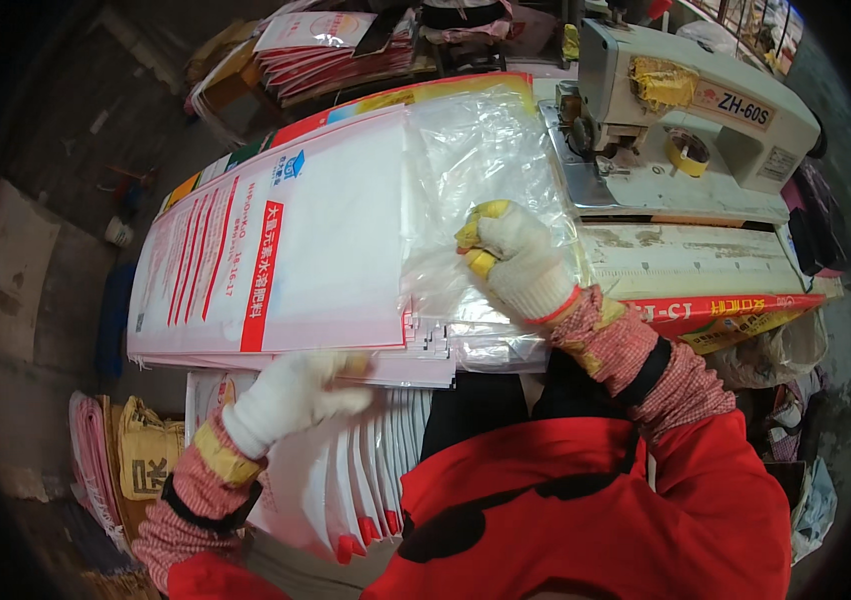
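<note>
A stack of flat white and pink printed sacks [346,220] lies in front of me, with clear plastic liners [456,150] spreading from its right side. My right hand [524,262], in a white knit glove with yellow tape on the fingers, is closed over the liner film, fingers curled in a pinch. My left hand [291,400], also gloved, is at the near edge of the stack. Its fingers are stretched out and slightly blurred, and nothing shows in them. Below that hand hang several folded white sacks [371,465] with red corners, fanned across my lap.
A sewing machine [696,110] with a roll of yellow tape [688,152] on its bed stands at the far right. Ahead of me is another pile of sacks [336,50]. A yellow woven bag [144,450] and folded pink sacks [96,450] are low on the left.
</note>
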Tool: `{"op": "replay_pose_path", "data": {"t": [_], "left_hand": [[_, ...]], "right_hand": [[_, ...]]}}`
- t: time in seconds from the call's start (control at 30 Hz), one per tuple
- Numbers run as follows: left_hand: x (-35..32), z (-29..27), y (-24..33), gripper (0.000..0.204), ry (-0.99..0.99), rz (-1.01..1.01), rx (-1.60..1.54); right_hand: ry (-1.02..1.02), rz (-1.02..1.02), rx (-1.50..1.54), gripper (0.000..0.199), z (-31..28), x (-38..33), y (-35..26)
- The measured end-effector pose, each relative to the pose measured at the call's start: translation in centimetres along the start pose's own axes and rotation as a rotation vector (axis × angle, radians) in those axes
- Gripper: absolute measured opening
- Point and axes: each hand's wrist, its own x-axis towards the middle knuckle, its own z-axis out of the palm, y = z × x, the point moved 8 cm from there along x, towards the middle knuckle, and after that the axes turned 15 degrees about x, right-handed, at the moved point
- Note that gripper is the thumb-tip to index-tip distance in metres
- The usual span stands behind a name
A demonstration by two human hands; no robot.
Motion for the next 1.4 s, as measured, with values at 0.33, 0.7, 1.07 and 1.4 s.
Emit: {"op": "replay_pose_path", "data": {"t": [0.33, 0.7, 1.07, 1.4], "left_hand": [[3.6, -10.4, -0.5, 0.026, 1.009, -0.092, -0.544], [5.1, -1.1, 8.0, 0.038, 0.504, 0.565, 0.538], [6.3, 0.0, 8.7, 0.034, 0.540, 0.630, 0.464], [8.0, -2.8, 5.4, 0.042, 0.246, 0.327, -0.273]], "right_hand": [[0.224, 0.104, 0.087, 0.038, 2.2, 1.8, -1.4], [0.171, 0.212, 0.757, 0.042, 2.1, 10.6, 11.5], [0.332, 1.239, 0.824, 0.030, 2.1, -1.6, 11.9], [-0.007, 1.103, 0.388, 0.019, 2.5, -0.7, 12.9]]}}
